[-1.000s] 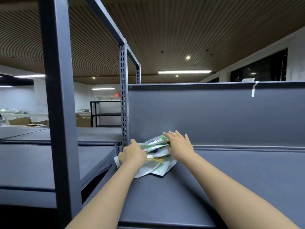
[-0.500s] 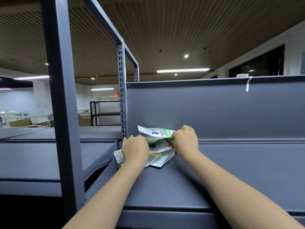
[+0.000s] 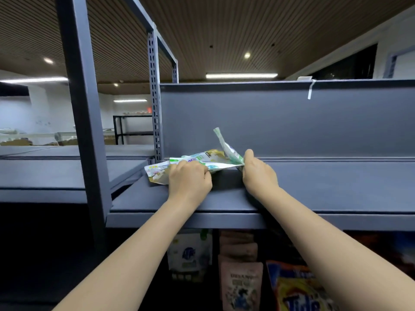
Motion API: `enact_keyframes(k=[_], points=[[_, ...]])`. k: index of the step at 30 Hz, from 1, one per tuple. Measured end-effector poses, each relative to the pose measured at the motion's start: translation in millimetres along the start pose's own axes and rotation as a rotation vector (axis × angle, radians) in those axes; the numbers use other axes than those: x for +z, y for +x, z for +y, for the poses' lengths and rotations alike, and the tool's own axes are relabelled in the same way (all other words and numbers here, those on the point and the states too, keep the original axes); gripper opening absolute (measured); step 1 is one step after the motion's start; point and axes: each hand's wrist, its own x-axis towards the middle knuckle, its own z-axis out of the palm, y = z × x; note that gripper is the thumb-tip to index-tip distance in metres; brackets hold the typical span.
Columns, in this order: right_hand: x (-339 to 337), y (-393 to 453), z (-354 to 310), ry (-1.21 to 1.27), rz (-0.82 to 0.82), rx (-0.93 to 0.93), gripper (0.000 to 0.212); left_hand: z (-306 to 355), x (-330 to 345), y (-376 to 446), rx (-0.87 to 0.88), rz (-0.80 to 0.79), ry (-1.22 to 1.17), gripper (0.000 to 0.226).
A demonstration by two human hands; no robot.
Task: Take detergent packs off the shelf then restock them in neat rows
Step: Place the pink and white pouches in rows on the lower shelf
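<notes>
Detergent packs, flat white-and-green plastic pouches [image 3: 197,161], lie in a loose stack at the centre of the frame on the dark grey metal shelf [image 3: 314,189], close to its perforated upright post [image 3: 155,97]. Both bare forearms reach up from the lower edge of the frame. The left hand [image 3: 189,178] is curled, fingers clamped on the near edge of the stack. The right hand [image 3: 258,173] pinches the corner of one pouch, which stands tilted upward against the shelf's back panel [image 3: 292,122]. How many pouches are stacked cannot be told. Below, lower centre, several other packs [image 3: 241,286] stand in shadow, one orange pack [image 3: 294,292] among them.
</notes>
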Motion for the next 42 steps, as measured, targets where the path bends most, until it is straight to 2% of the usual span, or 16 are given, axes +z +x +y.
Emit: enact_keyframes(k=[4,8,10,11,13,15,16,18,20,21,25,32,34,36,39,42], points=[[-16.3,-12.4,14.1,0.073,-0.016,0.119,0.029,4.7,-8.7,-12.5,-0.031,0.076,-0.047,0.023],[-21.3,-15.7,25.3,0.249,-0.024,0.253,0.024,0.8,-11.3,-29.8,0.103,-0.04,0.026,0.034],[-23.0,-18.0,25.0,0.317,0.017,0.328,0.024,2.5,-11.2,-32.6,0.171,-0.112,-0.039,0.037],[-24.2,-19.9,24.6,0.337,0.044,0.359,0.024,4.2,-13.4,-31.3,0.155,-0.145,-0.127,0.038],[-25.1,-23.7,24.8,0.372,0.102,0.394,0.021,1.9,-15.2,-21.3,0.01,-0.137,-0.356,0.036],[-24.7,-26.0,25.9,0.41,0.149,0.407,0.023,-6.5,-13.6,-5.3,-0.172,-0.094,-0.418,0.031],[-24.3,-26.2,26.1,0.432,0.157,0.408,0.023,-12.0,-12.0,2.8,-0.231,-0.138,-0.35,0.03],[-23.0,-25.1,25.8,0.487,0.137,0.393,0.021,-20.5,-6.0,14.6,-0.277,-0.359,-0.217,0.029],[-22.0,-22.9,25.2,0.553,0.107,0.36,0.019,-24.5,1.2,23.1,-0.26,-0.552,-0.144,0.036],[-21.7,-21.9,25.1,0.583,0.096,0.344,0.018,-25.2,2.8,25.8,-0.245,-0.597,-0.109,0.042],[-21.8,-18.6,24.8,0.653,0.066,0.289,0.02,-22.4,-0.3,36.6,-0.196,-0.631,0.016,0.039],[-20.9,-18.1,26.2,0.752,0.048,0.301,0.028,-13.1,-11.9,40.2,-0.153,-0.812,-0.078,0.045],[-20.2,-17.9,27.5,0.741,0.059,0.328,0.028,-11.3,-18.4,40.5,-0.202,-0.759,-0.128,0.028],[-20.5,-18.5,28.1,0.717,0.067,0.356,0.026,-9.5,-25.4,40.0,-0.3,-0.582,-0.159,0.018],[-21.9,-20.9,26.8,0.681,0.059,0.346,0.025,-7.9,-33.9,33.4,-0.412,-0.307,-0.169,0.021],[-23.9,-24.5,24.0,0.607,0.063,0.306,0.023,-9.8,-37.7,24.0,-0.431,-0.17,-0.19,0.027]])
